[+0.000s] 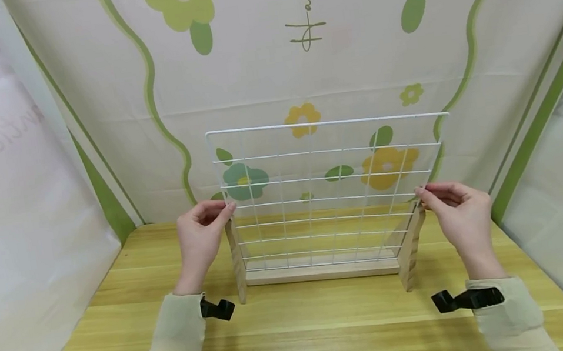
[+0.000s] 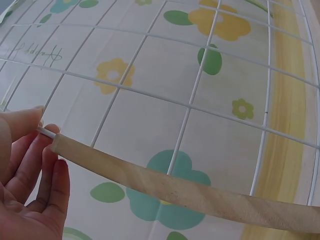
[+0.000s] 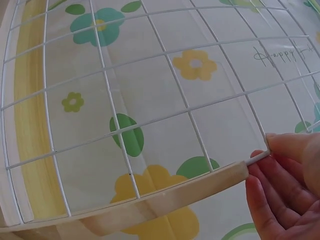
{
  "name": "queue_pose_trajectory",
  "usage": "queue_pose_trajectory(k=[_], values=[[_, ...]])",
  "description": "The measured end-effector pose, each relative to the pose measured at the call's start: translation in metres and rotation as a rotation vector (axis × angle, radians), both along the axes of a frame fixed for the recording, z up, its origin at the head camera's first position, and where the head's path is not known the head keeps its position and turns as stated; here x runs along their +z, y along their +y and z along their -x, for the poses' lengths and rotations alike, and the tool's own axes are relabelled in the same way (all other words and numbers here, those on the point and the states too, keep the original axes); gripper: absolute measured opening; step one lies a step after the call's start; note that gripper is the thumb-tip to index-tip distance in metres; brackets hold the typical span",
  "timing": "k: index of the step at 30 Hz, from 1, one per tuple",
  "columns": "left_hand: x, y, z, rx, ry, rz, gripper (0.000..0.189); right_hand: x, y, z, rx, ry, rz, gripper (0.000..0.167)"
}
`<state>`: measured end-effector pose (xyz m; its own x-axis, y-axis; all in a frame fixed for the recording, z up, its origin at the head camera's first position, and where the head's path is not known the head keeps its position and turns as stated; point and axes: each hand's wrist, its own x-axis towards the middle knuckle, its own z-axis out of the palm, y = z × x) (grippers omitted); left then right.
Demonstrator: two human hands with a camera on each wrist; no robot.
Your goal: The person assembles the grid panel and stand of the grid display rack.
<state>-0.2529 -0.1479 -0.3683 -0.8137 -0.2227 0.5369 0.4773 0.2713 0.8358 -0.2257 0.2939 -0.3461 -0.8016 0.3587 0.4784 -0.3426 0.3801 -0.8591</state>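
Note:
A white wire grid panel (image 1: 328,123) stands nearly upright in a light wooden stand, its lower part between two side pieces. My left hand (image 1: 201,233) pinches the grid's left edge wire between thumb and fingers, just above the top of the left wooden side piece (image 1: 237,258). On the opposite edge, my right hand (image 1: 460,217) pinches the wire just above the right side piece (image 1: 411,247). A wooden crossbar (image 1: 321,273) joins both pieces at the bottom. Both wrist views show the short bit of wire between the fingers and the wood end.
The stand rests on a wood-grain table (image 1: 313,337). Behind it hangs a pale cloth (image 1: 247,79) printed with flowers, and more cloth hangs at both sides. Black wrist mounts (image 1: 468,298) sit on both sleeves.

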Motion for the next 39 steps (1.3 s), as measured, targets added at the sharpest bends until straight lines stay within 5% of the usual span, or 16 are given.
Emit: queue_pose_trajectory(k=[8, 18, 39], values=[[0.003, -0.001, -0.002, -0.015, -0.040, 0.015, 0.030, 0.001, 0.003, -0.002, 0.009, -0.033, -0.019, 0.028], [0.009, -0.004, -0.003, -0.025, -0.065, 0.037, 0.030, 0.000, 0.000, 0.000, 0.028, -0.032, 0.121, 0.025], [0.011, -0.013, -0.005, -0.072, -0.046, 0.043, 0.034, 0.012, 0.014, -0.003, 0.019, -0.040, 0.012, 0.036]])
